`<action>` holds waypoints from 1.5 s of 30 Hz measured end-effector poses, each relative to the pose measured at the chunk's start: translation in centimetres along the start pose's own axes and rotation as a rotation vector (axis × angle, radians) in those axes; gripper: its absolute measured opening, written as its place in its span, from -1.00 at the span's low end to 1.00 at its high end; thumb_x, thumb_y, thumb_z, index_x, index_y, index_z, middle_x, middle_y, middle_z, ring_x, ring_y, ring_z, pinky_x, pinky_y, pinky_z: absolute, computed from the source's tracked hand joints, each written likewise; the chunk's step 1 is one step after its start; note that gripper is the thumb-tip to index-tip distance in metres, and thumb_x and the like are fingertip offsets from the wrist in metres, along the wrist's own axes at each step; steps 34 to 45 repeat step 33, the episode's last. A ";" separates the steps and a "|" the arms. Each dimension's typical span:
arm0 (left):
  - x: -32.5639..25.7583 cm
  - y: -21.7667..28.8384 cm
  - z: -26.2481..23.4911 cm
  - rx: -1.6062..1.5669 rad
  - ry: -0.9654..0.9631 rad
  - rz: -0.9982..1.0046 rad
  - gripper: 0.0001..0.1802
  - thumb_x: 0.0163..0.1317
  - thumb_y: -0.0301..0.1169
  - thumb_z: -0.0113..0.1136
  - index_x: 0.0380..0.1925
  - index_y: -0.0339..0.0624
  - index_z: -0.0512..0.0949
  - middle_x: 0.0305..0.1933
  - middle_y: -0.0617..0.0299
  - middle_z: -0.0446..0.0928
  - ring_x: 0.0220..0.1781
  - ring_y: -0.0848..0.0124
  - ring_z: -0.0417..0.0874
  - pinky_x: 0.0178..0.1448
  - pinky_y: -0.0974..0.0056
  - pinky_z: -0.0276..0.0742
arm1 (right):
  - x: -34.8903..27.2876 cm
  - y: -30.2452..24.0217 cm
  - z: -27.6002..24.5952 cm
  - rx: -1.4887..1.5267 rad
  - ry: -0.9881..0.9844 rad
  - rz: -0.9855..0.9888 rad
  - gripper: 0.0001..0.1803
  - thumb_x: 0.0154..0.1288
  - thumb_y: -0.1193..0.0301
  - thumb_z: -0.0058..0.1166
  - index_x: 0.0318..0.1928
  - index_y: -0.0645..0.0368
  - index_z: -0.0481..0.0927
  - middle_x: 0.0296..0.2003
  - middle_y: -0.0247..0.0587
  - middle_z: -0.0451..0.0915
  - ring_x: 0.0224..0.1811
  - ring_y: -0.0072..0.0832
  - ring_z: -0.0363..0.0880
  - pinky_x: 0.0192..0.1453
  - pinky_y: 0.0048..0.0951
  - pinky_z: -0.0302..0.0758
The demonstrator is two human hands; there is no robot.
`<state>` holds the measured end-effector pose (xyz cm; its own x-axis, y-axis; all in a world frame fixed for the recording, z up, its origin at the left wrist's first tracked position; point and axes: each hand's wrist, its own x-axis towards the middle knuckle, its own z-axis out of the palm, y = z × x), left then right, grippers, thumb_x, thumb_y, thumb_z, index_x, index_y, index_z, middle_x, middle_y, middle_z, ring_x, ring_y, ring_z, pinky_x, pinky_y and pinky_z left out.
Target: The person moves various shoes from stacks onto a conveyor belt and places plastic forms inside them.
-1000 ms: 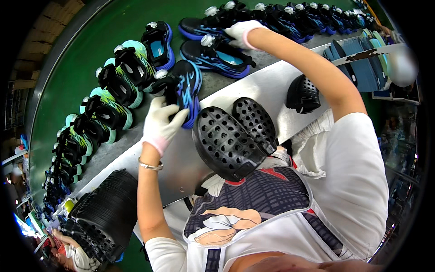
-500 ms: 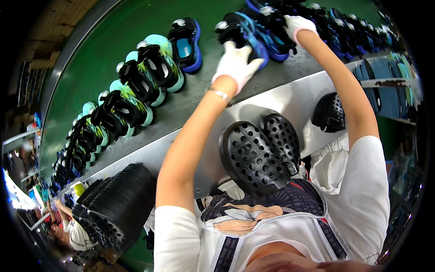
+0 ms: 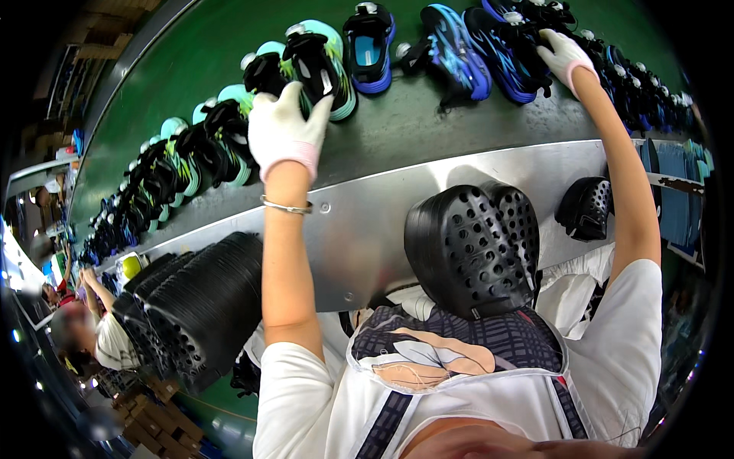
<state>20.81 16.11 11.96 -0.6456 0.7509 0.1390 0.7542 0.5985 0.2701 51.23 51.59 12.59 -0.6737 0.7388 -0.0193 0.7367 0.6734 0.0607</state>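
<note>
My left hand (image 3: 287, 130), in a white glove, has its fingers spread in front of a black-and-green sneaker (image 3: 319, 73). Another black-and-green sneaker (image 3: 264, 74) lies just behind its fingertips. To the right, my gloved right hand (image 3: 566, 57) reaches among black-and-blue sneakers, its fingertips beside one sneaker (image 3: 506, 57); thumb and forefinger are apart. Between the hands lie a black shoe with a bright blue insole (image 3: 371, 50) and a tilted blue-patterned sneaker (image 3: 456, 53). Most of the shoes have white wads at the opening.
A green work surface (image 3: 390, 126) carries the shoe rows, with a metal ledge (image 3: 359, 218) along its front. Stacked black perforated shoe-shaped pieces (image 3: 470, 252) stand against me. More lie in a long stack (image 3: 202, 298) at left and a small one (image 3: 585, 208) at right. Another person (image 3: 115, 336) is at far left.
My left hand has left the blue-patterned sneaker and moved left to the black-and-green ones. The shoes appear farther right in view. My right hand stays beside the black-and-blue sneakers.
</note>
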 end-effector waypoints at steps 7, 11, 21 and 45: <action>-0.2 -4.4 3.8 0.098 -0.068 0.108 -0.62 0.16 -0.15 0.12 0.03 0.39 0.55 -0.32 0.24 0.67 -0.21 0.04 0.55 -0.15 0.07 0.48 | -3.4 -5.7 -5.5 0.164 -0.021 -0.116 -0.63 0.29 0.27 -0.02 0.04 0.18 0.51 -0.12 -0.02 0.58 -0.01 -0.15 0.54 0.10 -0.32 0.43; -1.5 -2.6 4.7 -0.048 -0.043 0.181 -0.63 0.21 -0.24 0.06 0.04 0.37 0.55 -0.34 0.23 0.67 -0.28 0.04 0.52 -0.13 0.07 0.50 | -6.1 -10.3 -7.6 0.210 -0.045 -0.222 -0.66 0.31 0.28 -0.04 0.01 0.17 0.51 -0.12 -0.05 0.58 -0.04 -0.19 0.56 0.08 -0.34 0.45; -5.0 -6.2 1.8 -0.313 0.217 0.083 -0.55 0.15 -0.24 0.25 0.05 -0.14 0.54 -0.07 0.05 0.59 -0.08 0.20 0.61 0.05 0.20 0.50 | -15.0 -14.2 -13.8 0.296 -0.131 -0.245 -0.71 0.30 0.36 0.00 -0.03 0.21 0.56 -0.17 -0.10 0.60 -0.14 -0.25 0.58 0.00 -0.39 0.48; -3.5 -6.3 5.7 -0.646 0.099 -0.119 -0.32 0.11 -0.05 0.27 0.23 -0.06 0.43 0.29 0.02 0.36 0.18 0.24 0.50 0.31 0.23 0.35 | -23.8 -18.1 -17.3 0.432 -0.285 -0.481 -0.44 -0.22 0.32 0.37 -0.08 0.16 0.58 -0.10 -0.14 0.58 -0.03 -0.25 0.56 0.08 -0.31 0.47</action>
